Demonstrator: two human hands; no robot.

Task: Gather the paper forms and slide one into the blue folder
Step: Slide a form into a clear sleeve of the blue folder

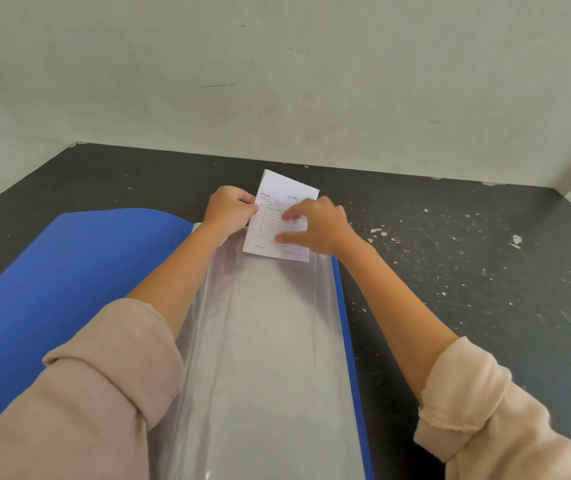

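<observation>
Where the frame is nearest the camera, two rolled pale pink sleeves (110, 386) are seen in the lower left and lower right corners, with bare forearms extended toward the centre. Between the forearms a clear plastic sleeve (270, 358) is laid open, running from the bottom edge up to the middle of the frame. It is backed by the blue folder (69, 271), whose cover is spread to the left and whose right edge is shown as a narrow blue strip beside the plastic.

At the far end of the plastic sleeve the paper forms (278, 220) are held as a small white stack with printed ruled lines. The lower edge of the stack is overlapped with the top of the plastic; whether it is inside the sleeve or upon it cannot be told. The left hand (230, 211) is closed on the left edge of the stack, the fingers curled tight and the thumb pressed to the paper. The right hand (315, 226) is laid on the face of the stack, its fingers (291, 216) loosely spread and bent, the tips touching the top sheet; this hand is blurred.

Beyond the hands, a dark table (450, 237) flecked with pale chips is shown, met in the upper half of the frame by a scuffed pale wall (277, 81).
</observation>
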